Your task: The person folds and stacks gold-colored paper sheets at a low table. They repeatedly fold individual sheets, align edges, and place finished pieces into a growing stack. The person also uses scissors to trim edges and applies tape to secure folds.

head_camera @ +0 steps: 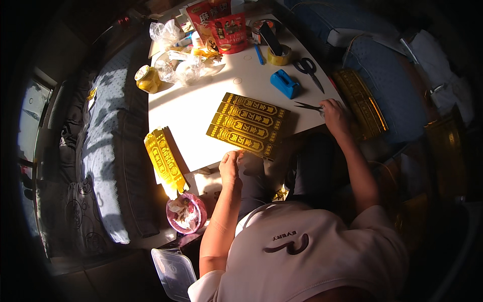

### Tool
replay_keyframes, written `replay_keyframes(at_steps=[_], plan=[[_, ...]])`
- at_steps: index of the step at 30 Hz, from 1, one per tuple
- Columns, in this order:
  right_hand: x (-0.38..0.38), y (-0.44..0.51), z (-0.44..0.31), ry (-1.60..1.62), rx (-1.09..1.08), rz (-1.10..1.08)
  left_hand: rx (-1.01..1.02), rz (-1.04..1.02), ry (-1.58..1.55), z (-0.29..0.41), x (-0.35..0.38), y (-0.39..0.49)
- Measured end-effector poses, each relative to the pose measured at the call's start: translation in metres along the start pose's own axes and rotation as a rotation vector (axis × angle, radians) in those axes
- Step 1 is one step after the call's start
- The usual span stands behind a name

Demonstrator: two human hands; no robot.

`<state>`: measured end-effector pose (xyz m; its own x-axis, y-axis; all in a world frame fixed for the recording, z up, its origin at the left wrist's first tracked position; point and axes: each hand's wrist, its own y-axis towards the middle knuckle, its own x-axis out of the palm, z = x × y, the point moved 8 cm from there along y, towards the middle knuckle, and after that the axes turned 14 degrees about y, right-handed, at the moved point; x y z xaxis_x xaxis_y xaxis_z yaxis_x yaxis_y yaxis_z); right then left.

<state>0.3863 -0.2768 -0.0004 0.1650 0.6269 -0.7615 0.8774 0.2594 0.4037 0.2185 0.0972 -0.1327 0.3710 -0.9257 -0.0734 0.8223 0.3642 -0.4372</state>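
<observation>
A sheet of gold-printed joss paper [247, 122], marked in several parallel bands, lies on the white table [181, 113] and reaches past its front edge. My left hand [229, 168] pinches the sheet's near edge between thumb and fingers. At the table's right edge, my right hand [334, 115] grips a small pair of scissors [307, 106]. Their blades point left toward the sheet, apart from it, and the fingers hide most of the handles. A bundle of gold paper strips [165, 158] sits at the table's front left corner, jutting over the edge.
A blue tape dispenser [285, 83], black-handled scissors [310, 71], a tape roll [280, 56] and a blue pen [259, 54] lie farther back. Red pouches [230, 34], plastic bags [188, 70] and a glass jar [148, 80] stand behind. A pink bin [204, 211] is below; more gold paper [360, 104] lies right.
</observation>
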Motion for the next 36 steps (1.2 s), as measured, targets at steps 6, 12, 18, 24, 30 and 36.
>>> replay_keyframes(at_steps=[6,12,18,24,30,36], plan=[[-0.003,-0.016,0.012,-0.035,-0.079,-0.056,-0.049,0.052,-0.126,0.012,0.004,-0.015],[0.006,-0.013,0.019,-0.047,-0.108,-0.27,0.087,-0.044,-0.09,0.005,0.005,-0.005],[0.025,-0.011,0.062,0.317,0.401,-0.576,0.062,-0.036,-0.16,0.002,0.009,-0.009],[0.013,-0.05,-0.009,1.552,0.693,-0.648,0.109,-0.063,-0.232,-0.001,0.01,-0.006],[0.033,-0.158,-0.15,1.759,0.735,-1.195,0.111,-0.045,-0.233,0.009,0.015,-0.016],[0.032,-0.192,-0.179,1.667,0.742,-1.345,0.101,-0.054,-0.249,0.017,0.014,-0.024]])
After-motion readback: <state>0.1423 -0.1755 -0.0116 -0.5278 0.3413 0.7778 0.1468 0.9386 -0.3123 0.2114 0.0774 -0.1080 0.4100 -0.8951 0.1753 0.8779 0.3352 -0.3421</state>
